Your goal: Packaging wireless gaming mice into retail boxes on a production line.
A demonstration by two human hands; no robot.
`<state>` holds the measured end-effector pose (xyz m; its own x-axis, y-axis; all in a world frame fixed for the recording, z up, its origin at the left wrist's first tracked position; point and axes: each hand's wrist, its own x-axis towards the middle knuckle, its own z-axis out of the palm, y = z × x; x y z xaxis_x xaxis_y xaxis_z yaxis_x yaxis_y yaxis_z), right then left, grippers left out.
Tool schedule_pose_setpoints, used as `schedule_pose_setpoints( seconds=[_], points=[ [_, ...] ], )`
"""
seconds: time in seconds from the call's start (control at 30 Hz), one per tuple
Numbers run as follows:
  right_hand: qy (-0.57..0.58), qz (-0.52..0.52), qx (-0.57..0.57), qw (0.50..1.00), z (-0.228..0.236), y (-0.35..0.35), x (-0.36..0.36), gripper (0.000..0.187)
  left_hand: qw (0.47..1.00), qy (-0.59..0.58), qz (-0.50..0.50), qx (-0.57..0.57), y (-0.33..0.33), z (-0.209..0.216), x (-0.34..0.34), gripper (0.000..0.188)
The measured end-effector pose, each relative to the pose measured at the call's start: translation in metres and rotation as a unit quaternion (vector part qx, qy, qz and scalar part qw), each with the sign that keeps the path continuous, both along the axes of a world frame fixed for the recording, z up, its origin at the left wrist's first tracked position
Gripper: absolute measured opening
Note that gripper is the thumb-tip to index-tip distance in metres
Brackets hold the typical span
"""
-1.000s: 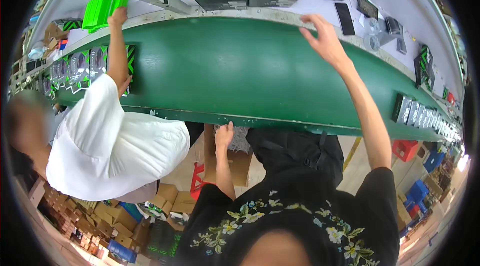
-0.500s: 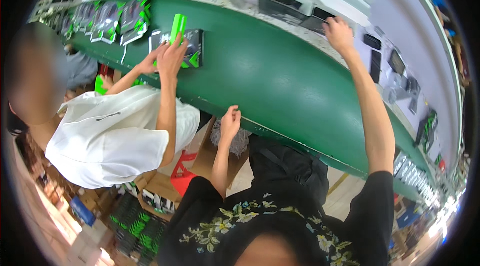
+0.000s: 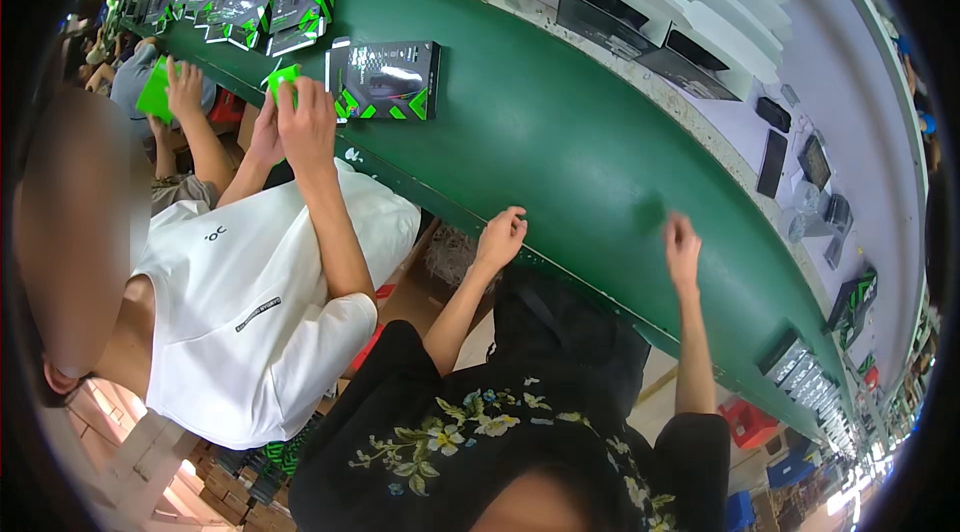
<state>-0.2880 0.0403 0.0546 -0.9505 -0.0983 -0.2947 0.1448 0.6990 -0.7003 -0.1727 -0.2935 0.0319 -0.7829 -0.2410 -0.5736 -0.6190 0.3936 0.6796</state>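
My left hand [image 3: 503,240] rests at the near edge of the green conveyor belt [image 3: 560,152], its fingers loosely bent and no object visible in them. Over the belt to the right is my right hand [image 3: 683,242]. Its fingers are drawn in and smeared by motion, so I cannot make out whether anything is between them. A dark shadow falls on the belt beside it. The nearest package to my left hand is a black and green printed box [image 3: 385,82], lying on the belt farther left.
A co-worker in a white shirt [image 3: 250,302] holds a small green piece [image 3: 283,77]. Several boxes [image 3: 300,2] line the belt's far left. Thin black and white panels [image 3: 690,70] stand on the ledge. Packages [image 3: 800,377] are stacked at right; a red bin [image 3: 748,424] sits below.
My right hand has drawn back from the panels on the ledge to above the belt. My left hand stays by the edge. The co-worker's hands and green piece have left the black box.
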Motion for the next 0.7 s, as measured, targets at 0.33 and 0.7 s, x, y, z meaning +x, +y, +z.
schedule_pose_setpoints(
  seconds=[0.33,0.7],
  points=[
    [-0.201,-0.202,0.022,0.958,-0.056,0.067,0.258,0.027,0.991,-0.101,-0.088,0.01,0.013,-0.044,0.056,0.023],
    [-0.206,-0.281,-0.042,0.936,-0.019,0.12,0.281,0.022,0.969,-0.183,-0.058,0.155,0.036,-0.04,0.128,0.033]
  ],
)
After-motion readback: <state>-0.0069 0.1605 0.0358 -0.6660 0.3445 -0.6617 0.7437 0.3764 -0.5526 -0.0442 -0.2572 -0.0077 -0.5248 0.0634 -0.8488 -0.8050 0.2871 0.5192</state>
